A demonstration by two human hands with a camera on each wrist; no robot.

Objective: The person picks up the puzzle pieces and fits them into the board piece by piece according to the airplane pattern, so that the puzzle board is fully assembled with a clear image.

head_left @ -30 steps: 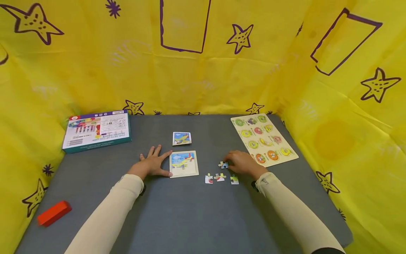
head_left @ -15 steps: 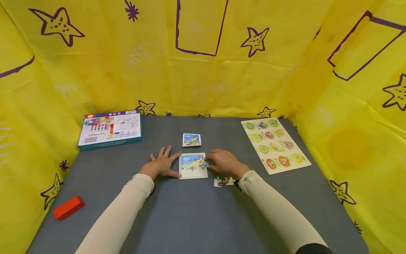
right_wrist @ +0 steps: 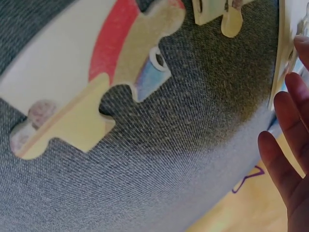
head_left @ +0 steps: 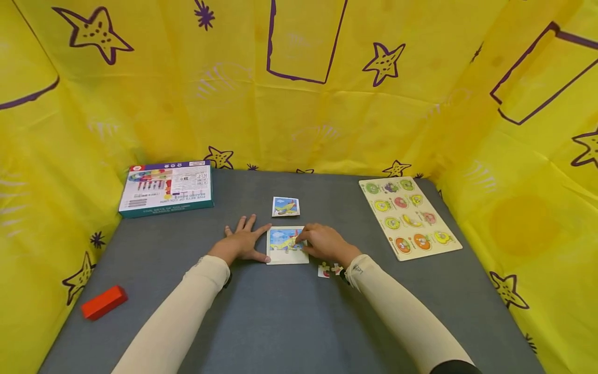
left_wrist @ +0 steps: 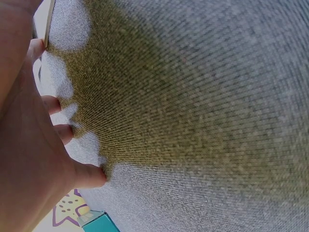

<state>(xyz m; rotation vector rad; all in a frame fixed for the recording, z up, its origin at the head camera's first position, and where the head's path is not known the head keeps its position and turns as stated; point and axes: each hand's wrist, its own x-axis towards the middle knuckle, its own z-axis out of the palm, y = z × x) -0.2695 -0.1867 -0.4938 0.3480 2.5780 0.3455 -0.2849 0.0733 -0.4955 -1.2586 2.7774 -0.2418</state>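
A jigsaw tray lies in the middle of the table, with airplane picture pieces across its upper part and bare white below. My left hand rests with spread fingers on the cloth, thumb and index finger at the tray's left edge. Over the tray's right side, my right hand holds a puzzle piece down against the picture with its fingertips, which partly hide it. Loose puzzle pieces lie below the right wrist; one with a red stripe is large in the right wrist view.
Behind the tray lies a small airplane picture card. A boxed set is at the back left, a fruit puzzle board at the right, and a red block at the front left. Yellow cloth walls the table.
My right hand has picked up a puzzle piece from the table and carried it left onto the tray. The left hand stays at the tray's edge while the head view has shifted.
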